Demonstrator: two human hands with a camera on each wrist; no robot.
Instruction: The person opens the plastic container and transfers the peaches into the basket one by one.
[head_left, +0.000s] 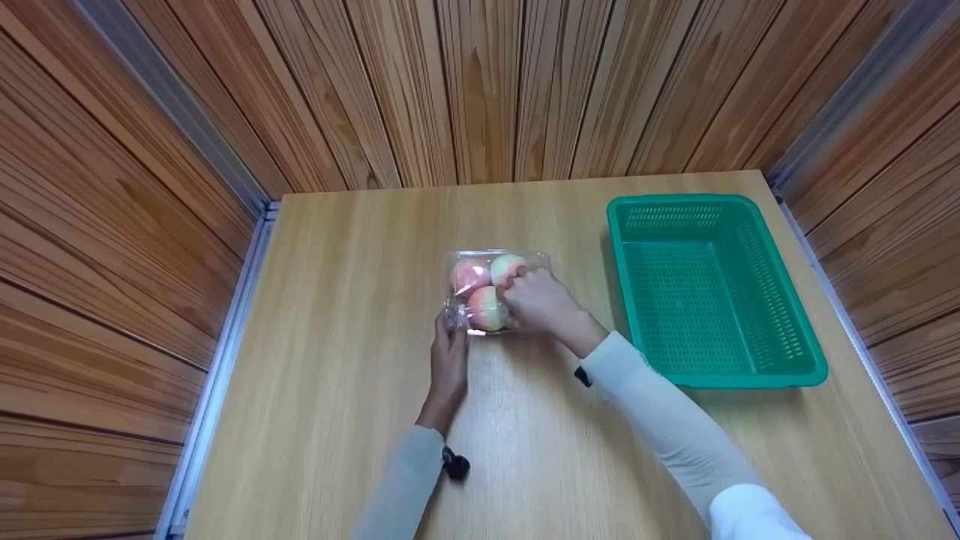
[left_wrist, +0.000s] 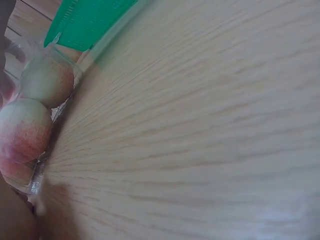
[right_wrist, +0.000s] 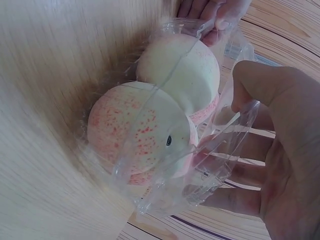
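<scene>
A clear plastic box (head_left: 537, 260) of pink and pale-green peaches (head_left: 470, 276) lies on the table. In the right wrist view the right hand (right_wrist: 285, 145) pinches the clear lid (right_wrist: 220, 170) on the near side, thumb above and fingers behind the plastic, over two large peaches (right_wrist: 135, 130). The left hand (head_left: 450, 360) holds the box's lower left corner; its fingers (right_wrist: 220, 15) show at the top of the right wrist view. From the left wrist, peaches (left_wrist: 25, 130) are seen through the box wall beside a blurred part of the left hand (left_wrist: 15, 215).
A green plastic basket (head_left: 806, 330) with perforated walls stands at the right of the wooden table (head_left: 337, 300), a short way from the right forearm. Wood-panelled walls (head_left: 480, 90) with metal edge rails enclose the table at the back and sides.
</scene>
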